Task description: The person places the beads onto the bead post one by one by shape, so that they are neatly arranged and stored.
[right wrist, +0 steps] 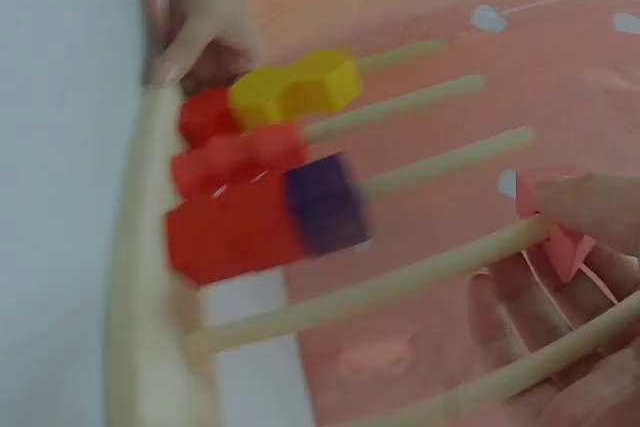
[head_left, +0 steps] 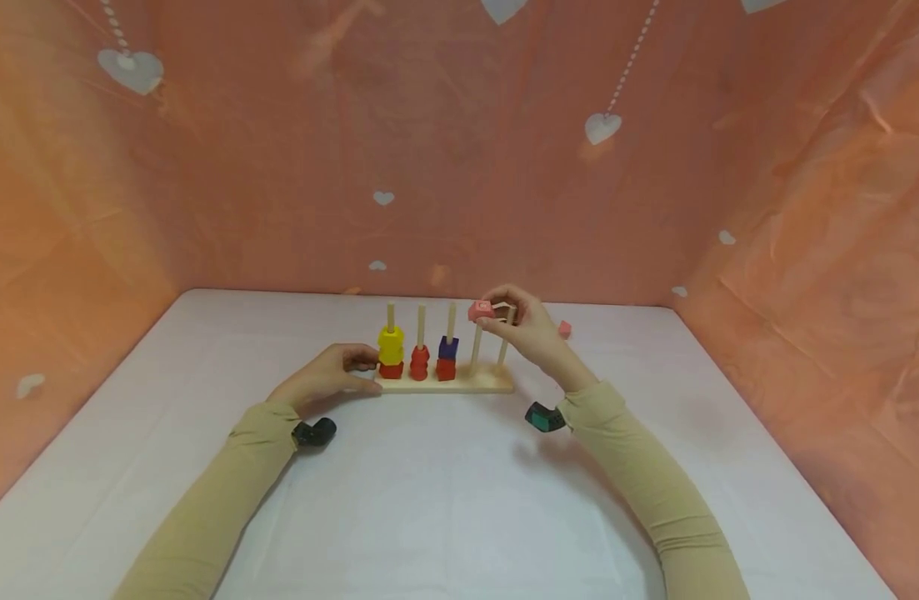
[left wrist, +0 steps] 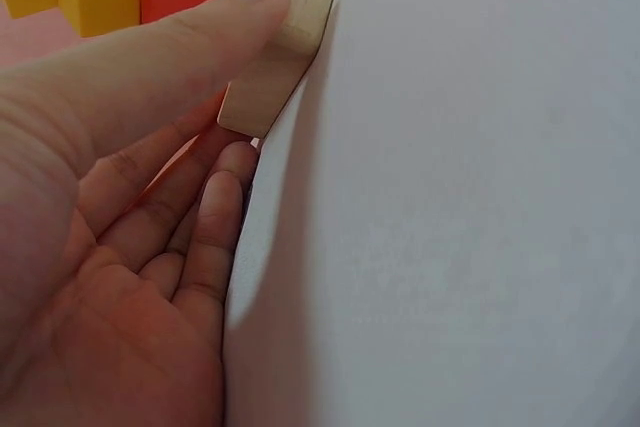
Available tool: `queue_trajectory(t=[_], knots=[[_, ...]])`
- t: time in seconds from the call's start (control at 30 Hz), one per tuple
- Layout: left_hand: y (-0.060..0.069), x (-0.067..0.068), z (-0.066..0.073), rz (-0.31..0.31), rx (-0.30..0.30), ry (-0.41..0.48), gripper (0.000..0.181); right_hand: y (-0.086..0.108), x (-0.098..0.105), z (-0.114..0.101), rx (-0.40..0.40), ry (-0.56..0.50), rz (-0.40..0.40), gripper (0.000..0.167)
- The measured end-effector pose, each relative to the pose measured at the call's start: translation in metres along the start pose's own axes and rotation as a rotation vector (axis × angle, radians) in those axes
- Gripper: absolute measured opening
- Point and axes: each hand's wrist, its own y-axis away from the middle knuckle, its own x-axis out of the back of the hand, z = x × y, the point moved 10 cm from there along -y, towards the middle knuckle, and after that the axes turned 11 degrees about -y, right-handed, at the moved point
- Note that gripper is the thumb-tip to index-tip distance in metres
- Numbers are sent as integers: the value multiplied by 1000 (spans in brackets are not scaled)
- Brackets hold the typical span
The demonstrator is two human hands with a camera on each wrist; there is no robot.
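A wooden peg stacker [head_left: 444,387] stands on the table with several upright pegs. My left hand [head_left: 326,375] grips the left end of its base, the thumb [left wrist: 225,32] against the wood and the fingers on the far side. Near the tip of the fourth peg from the left, my right hand [head_left: 530,329] pinches a pink block [head_left: 481,311] between thumb and fingers. The right wrist view shows this pink block [right wrist: 565,250] at the peg's tip; whether the peg is inside its hole I cannot tell. That peg and the rightmost one carry no blocks.
Yellow blocks [head_left: 391,346] sit over a red block [head_left: 392,371] on the leftmost peg. Red blocks [head_left: 419,363] fill the second. A purple block [head_left: 448,348] tops red on the third. Another pink block [head_left: 565,330] lies on the table [head_left: 444,500] at right.
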Motion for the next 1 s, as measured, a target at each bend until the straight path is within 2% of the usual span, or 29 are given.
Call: queue_trajectory(t=[0.1, 0.2, 0.3, 0.43, 0.57, 0.7, 0.8, 0.9, 1.0], knots=[[0, 0, 0, -3, -6, 1, 60, 3, 0, 11, -59, 83, 4, 30], [-1, 0, 0, -6, -15, -4, 60, 6, -2, 19, -95, 96, -3, 29], [-2, 0, 1, -4, -22, -10, 60, 9, -4, 36, -143, 105, -22, 28], [-1, 1, -1, 1, -7, -23, 61, 16, -8, 65, -217, 173, -36, 27], [0, 1, 0, 0, -3, -21, 61, 23, -9, 81, -259, 223, -31, 25], [-1, 1, 0, 2, -9, -13, 61, 24, -9, 88, -258, 217, -26, 23], [-2, 2, 1, 10, -20, -24, 60, 22, -9, 86, -223, 226, -46, 29], [-3, 2, 3, 8, -43, -44, 61, 20, -5, 79, -180, 234, -84, 40], [-3, 1, 4, 3, -46, -46, 61, 16, 3, 63, -99, 225, -137, 47]])
